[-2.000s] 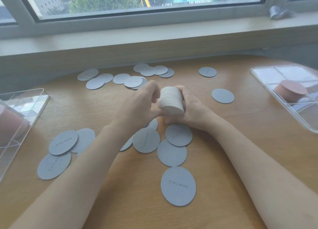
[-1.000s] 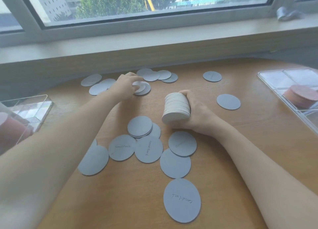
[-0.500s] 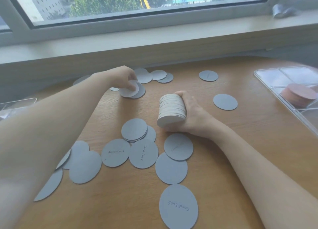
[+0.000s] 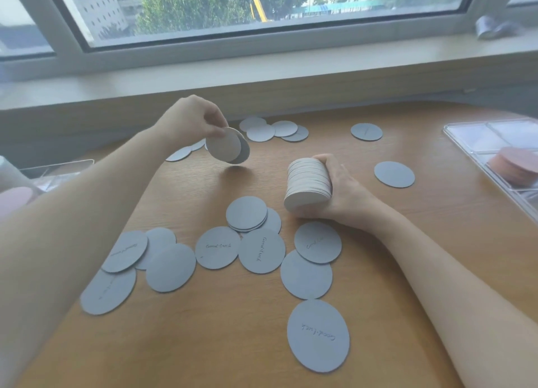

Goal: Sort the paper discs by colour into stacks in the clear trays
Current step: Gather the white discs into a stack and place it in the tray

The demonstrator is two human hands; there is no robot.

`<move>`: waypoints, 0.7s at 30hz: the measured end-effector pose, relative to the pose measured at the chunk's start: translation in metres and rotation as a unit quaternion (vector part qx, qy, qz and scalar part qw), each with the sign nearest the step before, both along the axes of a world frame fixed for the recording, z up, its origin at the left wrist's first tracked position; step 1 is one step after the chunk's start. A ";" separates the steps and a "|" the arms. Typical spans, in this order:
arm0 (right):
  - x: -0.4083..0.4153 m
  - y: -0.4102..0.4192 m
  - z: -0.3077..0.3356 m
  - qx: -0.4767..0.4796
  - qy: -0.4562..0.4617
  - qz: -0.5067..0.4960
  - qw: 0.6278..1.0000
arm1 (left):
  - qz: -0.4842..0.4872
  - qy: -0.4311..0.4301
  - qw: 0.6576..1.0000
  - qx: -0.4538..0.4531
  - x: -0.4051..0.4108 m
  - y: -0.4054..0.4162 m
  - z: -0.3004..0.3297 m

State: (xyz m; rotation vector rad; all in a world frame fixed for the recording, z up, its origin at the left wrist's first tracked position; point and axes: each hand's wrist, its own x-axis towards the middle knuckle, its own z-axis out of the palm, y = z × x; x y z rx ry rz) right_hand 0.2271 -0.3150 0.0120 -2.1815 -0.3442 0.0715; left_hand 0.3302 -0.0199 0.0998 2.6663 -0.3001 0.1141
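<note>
**Grey discs in both hands over a scattered tabletop**

The left hand (image 4: pixel 192 119) is raised above the wooden tabletop (image 4: pixel 436 242), its thumb and fingers pinching the upper edge of a few grey discs (image 4: pixel 225 145) that hang tilted, clear of the surface. How many discs it holds cannot be told; at least two edges show.

The right hand (image 4: pixel 339 188) rests on the tabletop near the middle, fingers curled round a thick stack of discs (image 4: pixel 308 183) held on its side, the pale face of the nearest disc turned towards the camera.

Loose grey discs lie flat across the tabletop. A cluster (image 4: pixel 256 248) sits in front of the right hand, several overlapping, some with handwritten words on them; a small pile (image 4: pixel 247 213) lies at its far edge. One large-looking disc (image 4: pixel 318 335) lies alone nearest the camera. Another group (image 4: pixel 273 130) lies at the far side near the window sill (image 4: pixel 262 76), and two single discs (image 4: pixel 366 131) (image 4: pixel 394 174) lie to the right of it.

At the right edge a clear tray (image 4: pixel 465 143) holds a stack of pink discs (image 4: pixel 513 164) in one compartment. At the left edge part of a second clear tray (image 4: pixel 58 166) is visible, with something pink (image 4: pixel 14 198) blurred beside it.
</note>
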 end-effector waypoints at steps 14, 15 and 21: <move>-0.001 0.000 -0.003 -0.005 -0.016 -0.012 1.000 | 0.005 -0.133 0.966 -0.223 -0.081 -0.010 0.012; -0.001 0.001 -0.003 -0.004 -0.018 -0.014 1.000 | -0.004 -0.143 0.959 -0.244 -0.088 -0.015 0.012; -0.001 0.003 -0.005 0.007 -0.015 -0.040 0.999 | -0.074 0.012 0.962 -0.263 -0.127 -0.048 -0.028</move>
